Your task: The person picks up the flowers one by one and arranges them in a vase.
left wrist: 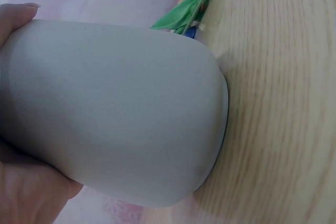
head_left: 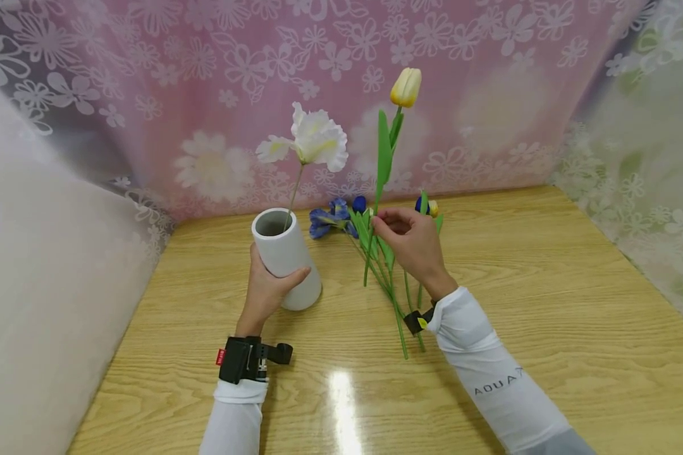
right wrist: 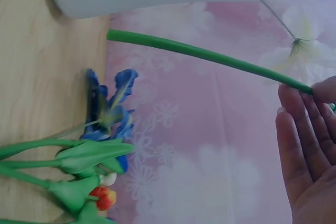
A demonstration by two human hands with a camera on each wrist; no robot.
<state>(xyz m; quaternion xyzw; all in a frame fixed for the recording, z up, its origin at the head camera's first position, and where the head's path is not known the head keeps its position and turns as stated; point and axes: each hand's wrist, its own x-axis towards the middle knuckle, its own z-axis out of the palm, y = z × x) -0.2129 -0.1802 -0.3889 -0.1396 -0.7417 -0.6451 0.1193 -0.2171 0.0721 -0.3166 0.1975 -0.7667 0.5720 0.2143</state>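
Yellow tulip (head_left: 405, 87) stands upright — stem vertical, bloom up.

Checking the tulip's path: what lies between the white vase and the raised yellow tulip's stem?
Head view: only bare wooden table lies between the white vase and the tulip stem.

We see open bench (head_left: 546, 303) along the right edge and across the near edge, where hands can pass freely. Toward the far edge, the white vase (head_left: 287, 256) stands left of centre with a white flower (head_left: 313, 142) rising above it. Just beside it, the lying flowers (head_left: 387, 278) spread across the middle, and the upright yellow tulip (head_left: 405, 87) blocks the way overhead. Curtains (head_left: 62, 265) wall in the left, far and right edges.
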